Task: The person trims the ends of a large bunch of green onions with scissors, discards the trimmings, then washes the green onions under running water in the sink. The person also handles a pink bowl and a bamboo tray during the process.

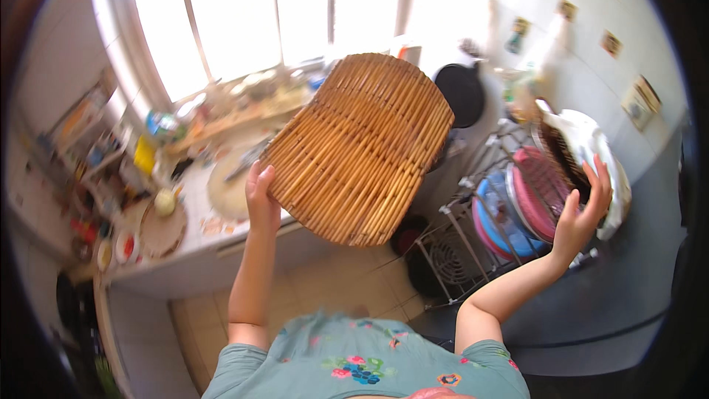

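Observation:
My left hand [262,197] grips the left corner of a slatted bamboo tray [360,149], thumb over its edge. The tray is raised in front of me, tilted, and nothing lies on its visible face. On the right, my right hand [581,216] is lifted with the fingers apart. It is nearest to a dark brown item [559,147] seen almost edge-on and a white plastic bag [587,127]; whether the fingertips touch either I cannot tell. Below them, pink basins [532,199] and a blue basin [501,221] stand on edge in a metal rack [448,210].
A counter [191,233] runs along the left, with a round board [227,188] and a round wooden chopping board [171,233]. A black frying pan [461,94] hangs behind the tray. A grey surface [626,288] lies at my right. Windows [232,11] are ahead.

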Action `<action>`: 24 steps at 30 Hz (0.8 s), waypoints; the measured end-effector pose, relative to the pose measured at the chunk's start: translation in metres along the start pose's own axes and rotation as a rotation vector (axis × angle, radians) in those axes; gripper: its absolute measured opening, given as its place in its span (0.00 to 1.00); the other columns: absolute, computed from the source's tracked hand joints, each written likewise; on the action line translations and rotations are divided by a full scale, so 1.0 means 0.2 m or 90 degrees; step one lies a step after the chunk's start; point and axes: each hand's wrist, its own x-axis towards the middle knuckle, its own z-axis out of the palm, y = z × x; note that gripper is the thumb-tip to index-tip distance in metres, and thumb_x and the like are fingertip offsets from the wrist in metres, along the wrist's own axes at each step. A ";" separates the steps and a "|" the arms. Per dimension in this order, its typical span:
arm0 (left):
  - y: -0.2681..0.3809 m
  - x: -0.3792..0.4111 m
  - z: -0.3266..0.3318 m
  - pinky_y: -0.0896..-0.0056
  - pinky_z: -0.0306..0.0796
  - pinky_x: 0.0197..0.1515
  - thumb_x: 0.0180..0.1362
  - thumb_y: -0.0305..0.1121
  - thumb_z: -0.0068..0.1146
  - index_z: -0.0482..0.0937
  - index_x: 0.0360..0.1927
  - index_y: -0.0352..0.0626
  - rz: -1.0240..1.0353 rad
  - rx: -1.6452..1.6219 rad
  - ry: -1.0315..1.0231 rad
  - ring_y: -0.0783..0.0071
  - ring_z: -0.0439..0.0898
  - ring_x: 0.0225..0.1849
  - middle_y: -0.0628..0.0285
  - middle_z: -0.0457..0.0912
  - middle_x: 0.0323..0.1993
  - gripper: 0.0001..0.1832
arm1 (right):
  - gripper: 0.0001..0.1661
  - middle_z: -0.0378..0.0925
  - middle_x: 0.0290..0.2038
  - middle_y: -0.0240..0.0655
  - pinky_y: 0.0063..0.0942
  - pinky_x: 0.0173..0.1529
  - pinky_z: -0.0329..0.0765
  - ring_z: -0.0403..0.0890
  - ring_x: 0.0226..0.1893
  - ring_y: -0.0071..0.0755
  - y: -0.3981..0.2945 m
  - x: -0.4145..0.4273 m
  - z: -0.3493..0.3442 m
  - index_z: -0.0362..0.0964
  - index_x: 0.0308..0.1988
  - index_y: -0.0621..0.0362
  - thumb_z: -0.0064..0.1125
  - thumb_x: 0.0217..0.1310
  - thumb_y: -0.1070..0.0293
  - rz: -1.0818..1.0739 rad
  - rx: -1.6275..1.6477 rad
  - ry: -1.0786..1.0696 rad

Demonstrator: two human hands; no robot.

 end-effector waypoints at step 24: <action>1.20 -2.27 -1.53 0.76 0.73 0.23 0.66 0.38 0.53 0.65 0.48 0.38 0.332 0.347 0.869 0.75 0.79 0.28 0.60 0.78 0.36 0.16 | 0.20 0.76 0.41 0.31 0.22 0.27 0.72 0.78 0.30 0.26 -3.44 -1.67 -0.46 0.60 0.58 0.51 0.48 0.68 0.68 0.565 1.219 -1.445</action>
